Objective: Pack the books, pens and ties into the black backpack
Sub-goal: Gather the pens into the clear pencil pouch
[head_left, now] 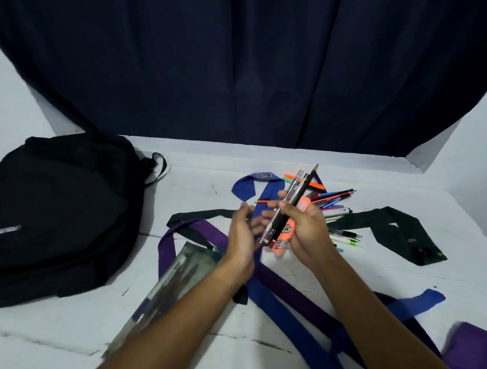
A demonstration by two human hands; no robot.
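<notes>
Right hand [304, 226] grips a bundle of pens [289, 206] plus an orange highlighter, held up over the table [63, 330]; left hand [241, 234] hovers just beside it w/ fingers loose, holding nothing. Black backpack [59, 212] lies at the left, looks zipped or at least not opened wide, so prob. nothing packed yet. Still to go: loose pens [336, 205] behind the hands, blue tie [250, 186], purple tie [195, 229], dark green tie [402, 230], & a worn book [177, 276] under the left forearm.
</notes>
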